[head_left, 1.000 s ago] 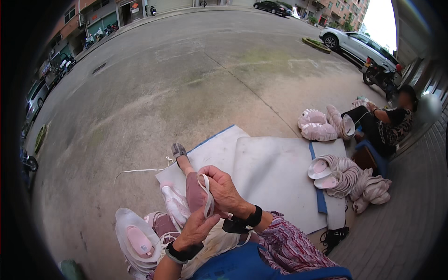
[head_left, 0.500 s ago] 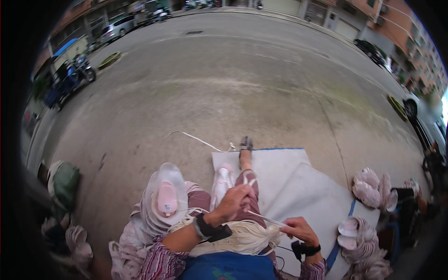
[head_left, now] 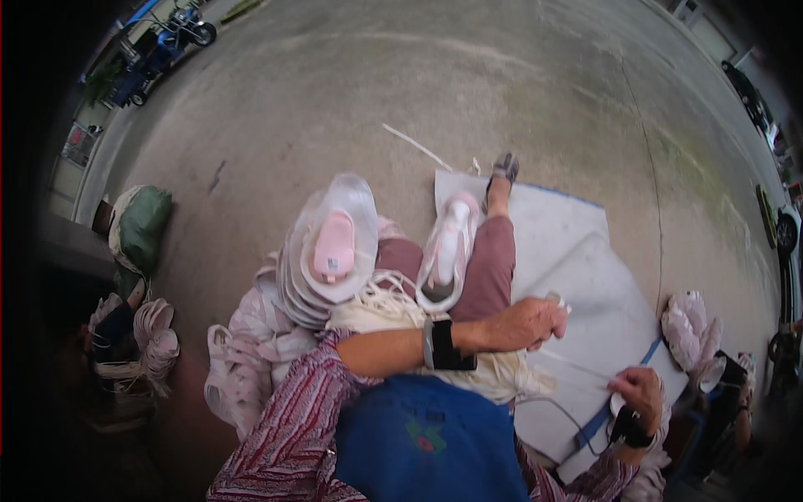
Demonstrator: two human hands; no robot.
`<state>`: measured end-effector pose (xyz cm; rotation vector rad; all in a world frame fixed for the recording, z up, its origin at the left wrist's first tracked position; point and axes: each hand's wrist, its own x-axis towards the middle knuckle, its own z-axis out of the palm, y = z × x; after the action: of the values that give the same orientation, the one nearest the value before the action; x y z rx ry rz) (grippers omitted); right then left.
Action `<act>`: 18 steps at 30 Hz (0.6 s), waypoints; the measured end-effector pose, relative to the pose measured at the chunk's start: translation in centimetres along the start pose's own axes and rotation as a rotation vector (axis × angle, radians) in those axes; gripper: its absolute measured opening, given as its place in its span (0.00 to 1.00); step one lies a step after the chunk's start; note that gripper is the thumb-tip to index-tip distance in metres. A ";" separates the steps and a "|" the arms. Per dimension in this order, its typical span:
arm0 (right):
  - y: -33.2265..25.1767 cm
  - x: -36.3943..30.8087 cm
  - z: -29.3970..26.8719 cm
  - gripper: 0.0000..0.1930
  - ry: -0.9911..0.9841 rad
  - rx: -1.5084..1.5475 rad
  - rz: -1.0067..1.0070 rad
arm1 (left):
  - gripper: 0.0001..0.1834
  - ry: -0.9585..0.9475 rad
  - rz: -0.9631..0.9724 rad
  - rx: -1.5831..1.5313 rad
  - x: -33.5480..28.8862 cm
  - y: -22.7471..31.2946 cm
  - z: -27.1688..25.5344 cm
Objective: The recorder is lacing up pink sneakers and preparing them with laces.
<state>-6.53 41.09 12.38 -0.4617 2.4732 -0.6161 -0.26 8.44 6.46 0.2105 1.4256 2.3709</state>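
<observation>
Over my lap, my left hand point(head_left: 529, 325) is closed, and a white bit of cord sticks out above its fingers. A thin white cord point(head_left: 579, 366), blurred, stretches toward my right hand point(head_left: 639, 395), which pinches it lower and farther right. Under my left forearm lies a bundle of cream cords point(head_left: 493, 383), partly hidden. Between my legs rests a pink-and-white shoe point(head_left: 456, 238), toe pointing away. Left of it stands a stack of nested pale, clear-edged shoe pieces point(head_left: 293, 268) with a pink insole point(head_left: 335, 247) on top.
A grey sheet point(head_left: 560, 226) lies on the concrete ground point(head_left: 335, 100) under my foot. Pale shoe parts point(head_left: 251, 335) are piled at my left, and more pink-white shoes point(head_left: 687, 326) at right. A green sack point(head_left: 144, 230) and a blue motor tricycle point(head_left: 163, 50) stand at left.
My view has tilted down and turned left. Both hands have moved right and farther apart, from close together over the cord bundle, with the cord stretched between them.
</observation>
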 end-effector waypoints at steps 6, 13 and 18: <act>-1.8 4.0 1.5 0.07 0.669 -0.281 -0.334 | 0.20 0.100 0.081 -0.022 -0.4 2.2 -1.8; -0.9 10.0 4.0 0.13 0.745 0.247 -0.135 | 0.20 0.251 0.126 0.013 -2.8 5.8 -5.5; 0.4 9.4 5.1 0.17 0.251 1.465 0.028 | 0.21 0.275 0.123 0.014 -3.8 5.6 -6.6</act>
<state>-11.10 35.64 4.38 0.2588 1.5465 -2.2143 -0.07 -0.79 8.42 -0.0279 1.5921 2.5701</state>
